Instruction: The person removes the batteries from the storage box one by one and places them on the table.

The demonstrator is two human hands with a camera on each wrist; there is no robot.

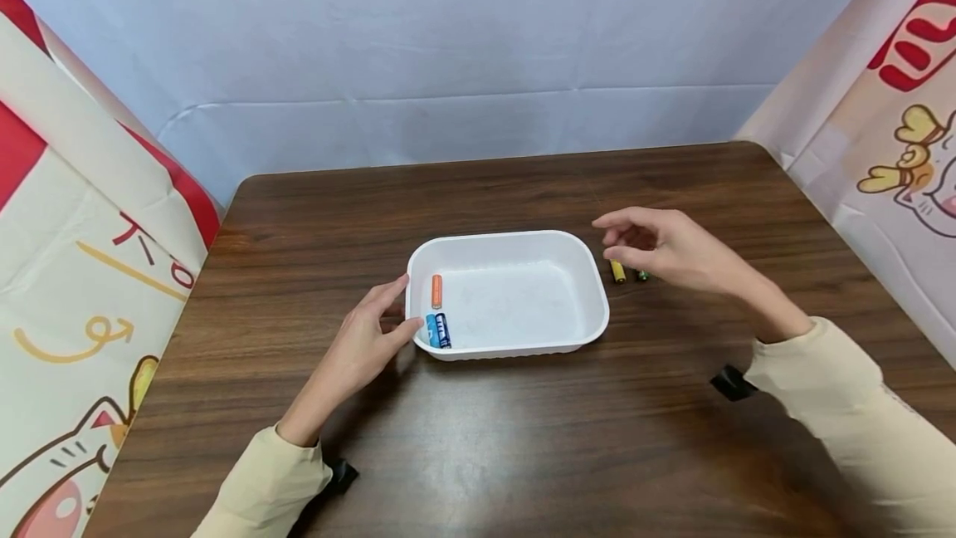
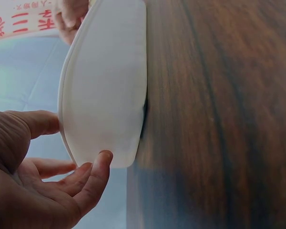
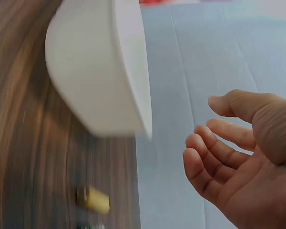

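A white plastic tray (image 1: 515, 350) sits on the table. In its left end are an orange battery (image 1: 436, 291), a light blue battery (image 1: 432, 330) and a dark blue battery (image 1: 443, 330). My left hand (image 1: 366, 339) grips the tray's left end, thumb and fingers at the rim; the left wrist view shows fingertips at its outer wall. My right hand (image 1: 675, 251) hovers past the tray's right end, its fingers loosely bent around nothing. Below it on the table lie a yellow battery (image 1: 617, 271) and a green battery (image 1: 642, 276), the latter partly hidden by the hand.
The brown wooden table (image 1: 478, 455) reaches back to a pale cloth backdrop (image 1: 463, 48). Printed cloths hang at the left and right sides. Black straps show at both sleeves.
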